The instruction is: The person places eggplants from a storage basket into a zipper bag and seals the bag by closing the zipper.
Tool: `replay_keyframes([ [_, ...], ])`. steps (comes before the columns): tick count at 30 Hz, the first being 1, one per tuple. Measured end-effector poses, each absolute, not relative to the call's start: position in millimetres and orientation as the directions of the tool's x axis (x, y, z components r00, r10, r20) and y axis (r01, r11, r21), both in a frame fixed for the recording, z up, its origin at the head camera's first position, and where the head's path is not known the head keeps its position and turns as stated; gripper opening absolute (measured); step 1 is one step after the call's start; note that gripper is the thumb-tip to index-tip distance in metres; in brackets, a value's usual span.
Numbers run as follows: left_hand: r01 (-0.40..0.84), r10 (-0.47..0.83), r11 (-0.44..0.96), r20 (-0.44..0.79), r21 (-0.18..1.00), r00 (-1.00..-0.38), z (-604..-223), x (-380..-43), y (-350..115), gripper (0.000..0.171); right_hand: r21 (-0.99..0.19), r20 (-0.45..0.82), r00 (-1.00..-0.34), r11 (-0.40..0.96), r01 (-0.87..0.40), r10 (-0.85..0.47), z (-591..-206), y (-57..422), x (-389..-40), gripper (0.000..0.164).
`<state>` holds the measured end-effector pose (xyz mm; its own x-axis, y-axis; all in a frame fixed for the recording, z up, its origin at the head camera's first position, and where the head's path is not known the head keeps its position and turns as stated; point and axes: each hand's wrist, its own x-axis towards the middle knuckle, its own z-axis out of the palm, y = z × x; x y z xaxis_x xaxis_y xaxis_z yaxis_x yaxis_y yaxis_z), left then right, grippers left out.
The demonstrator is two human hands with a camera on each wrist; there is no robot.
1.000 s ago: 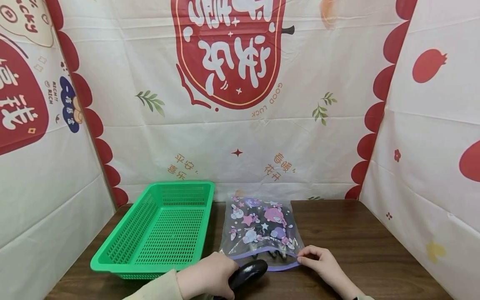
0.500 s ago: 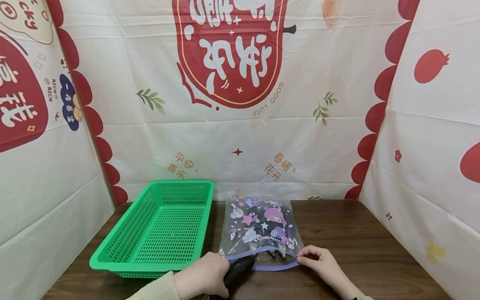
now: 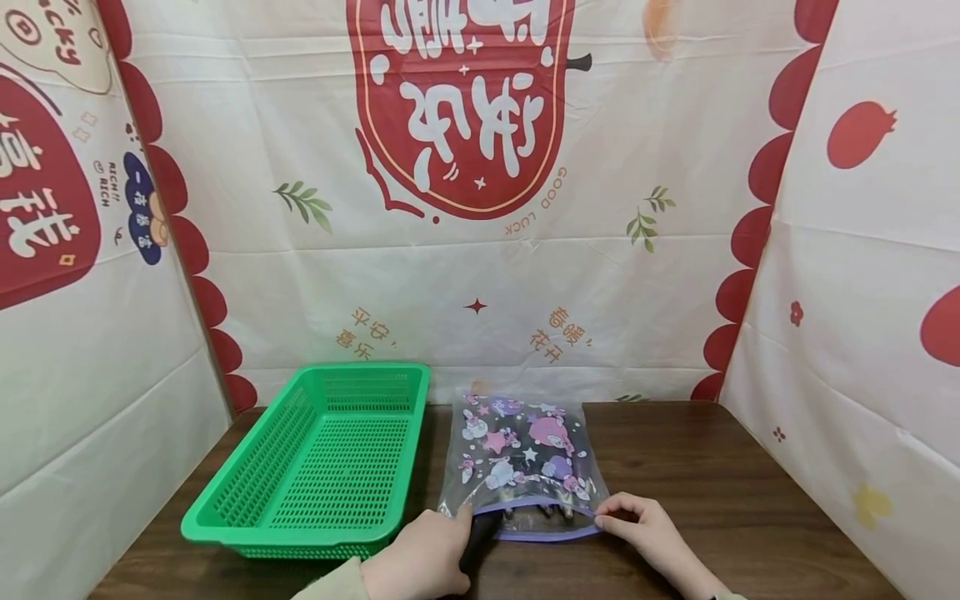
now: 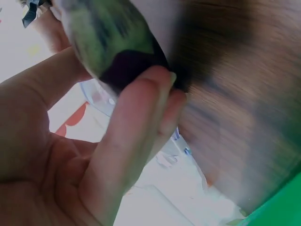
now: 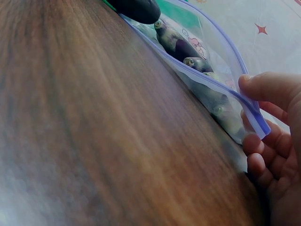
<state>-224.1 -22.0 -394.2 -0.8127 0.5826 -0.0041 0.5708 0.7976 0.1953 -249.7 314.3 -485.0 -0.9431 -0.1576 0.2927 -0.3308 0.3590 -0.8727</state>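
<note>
My left hand (image 3: pixel 423 554) grips a dark eggplant (image 3: pixel 480 533) by its stem end, whose green cap shows in the left wrist view. The eggplant's (image 5: pixel 136 8) rounded tip is at the mouth of a clear zip bag (image 3: pixel 517 467) printed with pink and purple cartoons. At the bag's right corner, my right hand (image 3: pixel 637 529) pinches the purple zip edge (image 5: pixel 256 113) between thumb and fingers. Several eggplants (image 5: pixel 176 41) lie inside the bag with their stem ends toward the opening. The bag lies flat on the table, its mouth facing me and gaping.
A green perforated basket (image 3: pixel 225 521) stands left of the bag, close to my left forearm. Dark wood-grain table (image 3: pixel 675 450) extends to the right of the bag. Printed white cloth (image 3: pixel 480 267) hangs behind and on both sides.
My left hand has shifted the eggplant a little left, then turned it forward, so its tip has moved from in front of the bag to the mouth. The right hand stays put.
</note>
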Motion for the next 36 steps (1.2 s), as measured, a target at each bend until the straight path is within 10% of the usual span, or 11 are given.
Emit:
replay_keyframes([
  [9,0.51,0.519,0.828,0.023,0.236,-0.854,-403.7,-230.0,-8.6,0.09,-0.864,0.3,-0.939,0.369,-0.343,-0.169,-486.5,318.6,-249.9,0.003],
  [36,0.335,0.329,0.905,0.065,0.263,-0.942,-416.0,-252.3,11.8,0.098,-0.865,0.294,-0.937,0.364,-0.346,-0.191,-488.5,317.0,-253.2,0.007],
])
